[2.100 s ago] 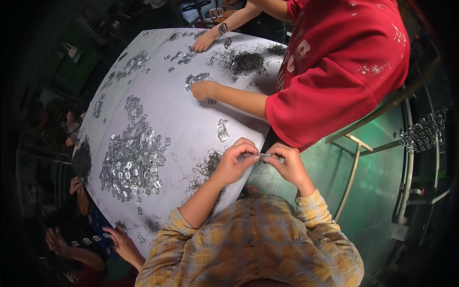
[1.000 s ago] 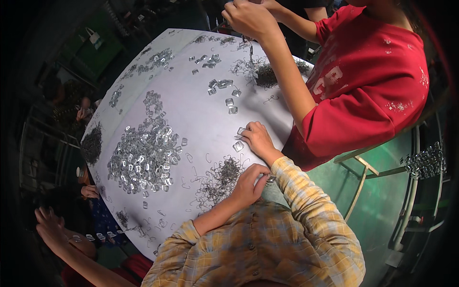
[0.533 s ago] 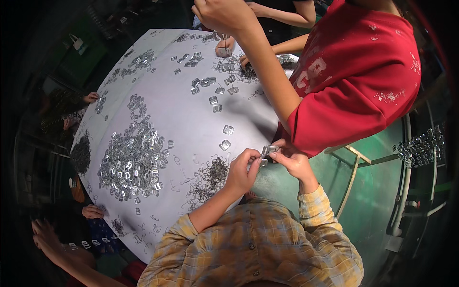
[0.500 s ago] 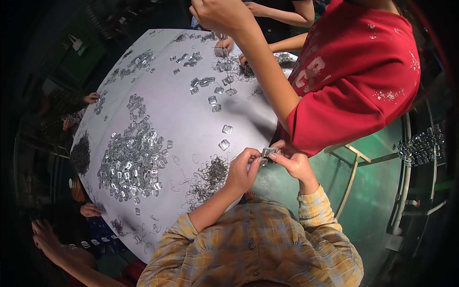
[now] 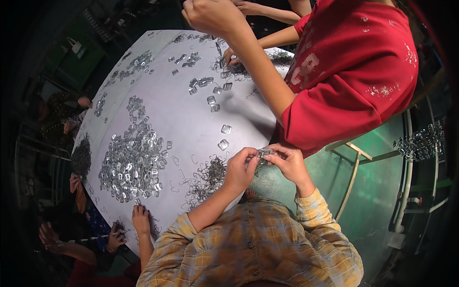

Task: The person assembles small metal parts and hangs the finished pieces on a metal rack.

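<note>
In front of my chest, just past the table's near right edge, a silvery metal buckle (image 5: 264,152) is pinched between my two hands. My left hand (image 5: 240,168) grips its left side with thumb and forefinger. My right hand (image 5: 289,166) has its thumb across the right side. Whether a wire hook is joined to the buckle is too small to tell. Below my left hand lies a tangle of dark wire hooks (image 5: 215,172) on the white tabletop (image 5: 186,124). Two loose buckles, one of them this upper buckle (image 5: 226,129), rest beyond my hands.
A large heap of buckles (image 5: 131,167) covers the table's left part, with a dark hook pile (image 5: 81,158) behind it. A co-worker in a red shirt (image 5: 354,81) stands close at my right. Other people's hands (image 5: 140,221) reach in around the table. Strung metal pieces (image 5: 420,141) hang from a rack.
My hands have drawn closer together around the buckle. At lower left, a co-worker's hand has reached onto the table by the buckle heap. The red-shirted co-worker's raised arm has shifted slightly left.
</note>
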Tool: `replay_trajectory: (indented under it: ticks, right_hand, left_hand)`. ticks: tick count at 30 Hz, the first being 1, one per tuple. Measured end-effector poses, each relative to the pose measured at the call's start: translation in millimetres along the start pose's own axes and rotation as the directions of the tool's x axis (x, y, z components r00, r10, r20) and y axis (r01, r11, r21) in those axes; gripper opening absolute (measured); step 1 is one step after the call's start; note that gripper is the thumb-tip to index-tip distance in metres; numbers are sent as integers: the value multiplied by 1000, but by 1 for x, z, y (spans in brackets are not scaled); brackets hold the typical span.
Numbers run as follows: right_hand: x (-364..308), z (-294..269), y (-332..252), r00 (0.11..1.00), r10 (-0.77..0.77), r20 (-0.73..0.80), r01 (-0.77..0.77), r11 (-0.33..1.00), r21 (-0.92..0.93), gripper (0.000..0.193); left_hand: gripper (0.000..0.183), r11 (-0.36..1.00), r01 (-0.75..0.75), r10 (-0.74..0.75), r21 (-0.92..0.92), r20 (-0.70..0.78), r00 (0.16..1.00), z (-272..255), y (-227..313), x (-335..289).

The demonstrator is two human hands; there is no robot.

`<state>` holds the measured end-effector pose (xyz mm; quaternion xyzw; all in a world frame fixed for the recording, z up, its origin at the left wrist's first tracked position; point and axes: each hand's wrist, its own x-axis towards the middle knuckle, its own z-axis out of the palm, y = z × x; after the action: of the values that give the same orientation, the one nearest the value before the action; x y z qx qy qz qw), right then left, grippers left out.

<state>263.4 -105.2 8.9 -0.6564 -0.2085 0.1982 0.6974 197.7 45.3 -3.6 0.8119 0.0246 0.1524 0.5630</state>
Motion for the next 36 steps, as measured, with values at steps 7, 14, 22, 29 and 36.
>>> replay_trajectory:
  ticks: [7,14,22,29,36]
  right_hand:
    - [1,1,2,996,-1,-92,-8,996,-92,13]
    - [-6,-8,-4,983,-179,-43,152,919,-365,6]
    - [-20,-11,-5,976,-191,-101,133,900,-416,8]
    - [-27,-14,-2,976,-178,-126,102,883,-459,9]
    - [-21,-9,8,986,-152,-68,107,891,-441,7]
  left_hand:
    - [9,999,45,-45,-6,13,999,5,-1,0]
    - [13,970,179,-112,-166,351,930,-17,-31,38]
    - [31,710,-301,207,637,219,953,21,-147,171]
    - [31,790,-195,-118,581,457,882,9,-89,155]
    - [14,833,-316,219,454,255,942,-44,-105,100]
